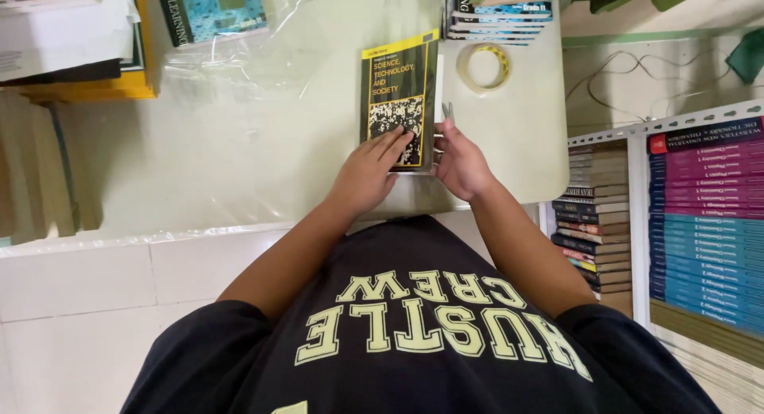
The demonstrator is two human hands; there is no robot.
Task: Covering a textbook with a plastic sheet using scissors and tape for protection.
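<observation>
Book [398, 96], long axis running near-to-far on the table [239, 143]: left hand [368, 174] is pressing flat on its near end, right hand [461, 166] is pinching scissors [448, 112] at its right edge.

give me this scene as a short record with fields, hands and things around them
left hand: flat on the lower cover of the book
right hand: at the book's right edge, holding a thin metal tool; its kind cannot be told
book: dark cover with yellow band, lying on the table
tape roll: right of the book
plastic sheet: clear, left of the book
book stacks: at right
</observation>
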